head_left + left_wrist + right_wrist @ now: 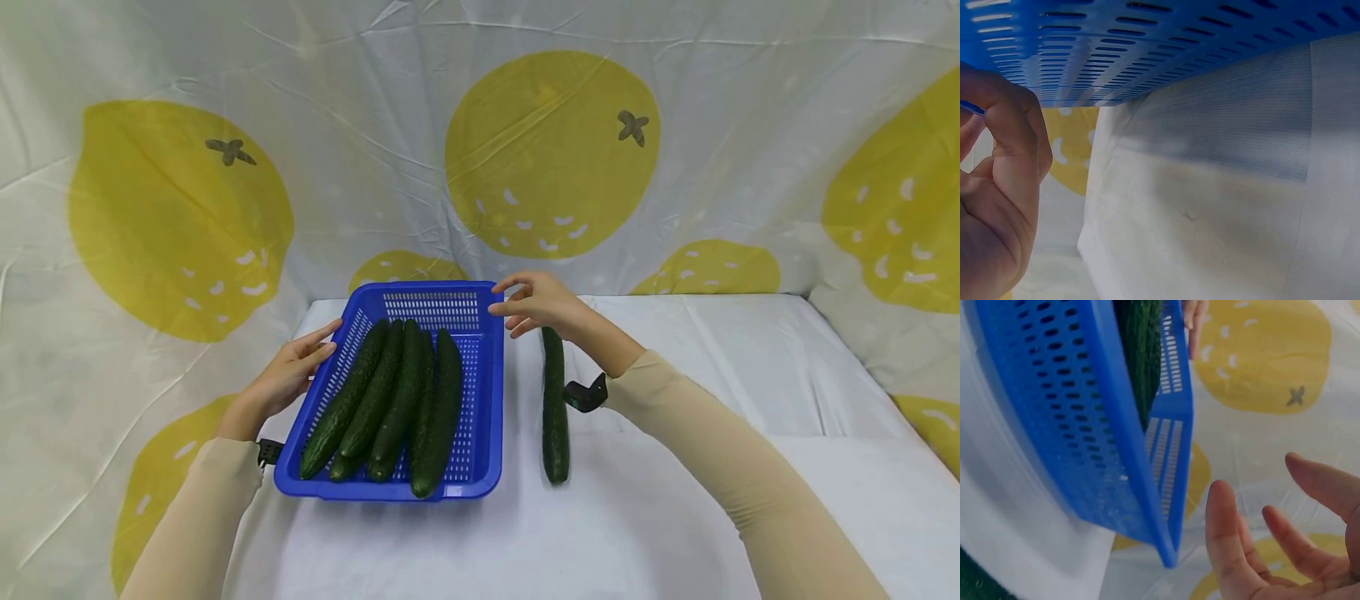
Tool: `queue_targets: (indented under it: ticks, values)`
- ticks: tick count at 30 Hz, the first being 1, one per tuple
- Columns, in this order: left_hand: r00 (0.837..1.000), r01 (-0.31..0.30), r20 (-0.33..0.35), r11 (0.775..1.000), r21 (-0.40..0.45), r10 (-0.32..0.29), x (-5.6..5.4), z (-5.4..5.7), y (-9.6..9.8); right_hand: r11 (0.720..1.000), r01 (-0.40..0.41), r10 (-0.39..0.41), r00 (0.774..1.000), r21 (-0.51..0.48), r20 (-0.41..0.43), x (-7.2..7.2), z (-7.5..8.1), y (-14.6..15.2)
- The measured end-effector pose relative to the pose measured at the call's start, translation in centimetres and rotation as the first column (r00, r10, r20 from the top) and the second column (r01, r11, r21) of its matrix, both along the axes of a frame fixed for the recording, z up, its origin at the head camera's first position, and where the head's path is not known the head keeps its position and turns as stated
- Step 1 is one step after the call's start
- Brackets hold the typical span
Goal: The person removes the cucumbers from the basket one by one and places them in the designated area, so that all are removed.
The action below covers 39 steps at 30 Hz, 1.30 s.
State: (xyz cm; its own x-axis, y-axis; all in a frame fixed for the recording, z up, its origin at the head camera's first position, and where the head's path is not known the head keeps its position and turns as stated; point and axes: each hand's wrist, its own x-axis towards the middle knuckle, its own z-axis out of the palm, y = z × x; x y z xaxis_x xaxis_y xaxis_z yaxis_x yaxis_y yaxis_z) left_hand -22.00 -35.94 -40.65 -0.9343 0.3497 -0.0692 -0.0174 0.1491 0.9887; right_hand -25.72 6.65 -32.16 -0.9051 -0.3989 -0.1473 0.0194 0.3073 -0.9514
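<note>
A blue plastic basket (pixel 491 400) with slotted walls holds several dark green cucumbers (pixel 401 400). My left hand (pixel 291 371) grips the basket's left rim; in the left wrist view, its fingers (pixel 1016 125) curl around a strip of blue rim. By the far right corner of the basket is my right hand (pixel 542 304), its fingers spread and only slightly bent. The right wrist view shows a gap between those fingers (pixel 1225 531) and the blue rim, with nothing held. One single cucumber (pixel 556 417) lies on the white cloth, partly beneath the right forearm.
White cloth covers the table (pixel 637 533). Behind it hangs a pale curtain (pixel 360 167) printed with large yellow fruit. A dark wrist strap (pixel 587 393) sits on the right wrist, and another strap (pixel 268 452) on the left, close to the basket.
</note>
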Motion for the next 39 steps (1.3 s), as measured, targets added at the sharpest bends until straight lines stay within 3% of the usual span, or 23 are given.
queue_targets:
  ticks: [10, 21, 31, 39]
  values:
    - [1.000, 0.001, 0.005, 1.000, 0.018, -0.001, 0.0, -0.1, 0.0, 1.000, 0.003, -0.003, 0.997, 0.006, 0.074, 0.4, 0.4, -4.1]
    - [1.000, -0.003, 0.009, 1.000, 0.009, 0.003, -0.1, -0.2, 0.0, 0.999, 0.014, -0.018, 0.992, 0.034, 0.122, 1.5, -1.1, -7.9]
    - [1.000, -0.006, 0.005, 1.000, 0.015, 0.006, 0.0, 0.0, 0.0, 0.995, 0.038, -0.047, 0.994, 0.092, 0.102, 1.9, -2.4, -9.3]
    - [1.000, -0.001, 0.006, 1.000, 0.024, 0.001, 0.0, -0.1, 0.0, 0.996, 0.042, -0.055, 0.984, 0.080, 0.169, 2.0, -3.2, -9.5]
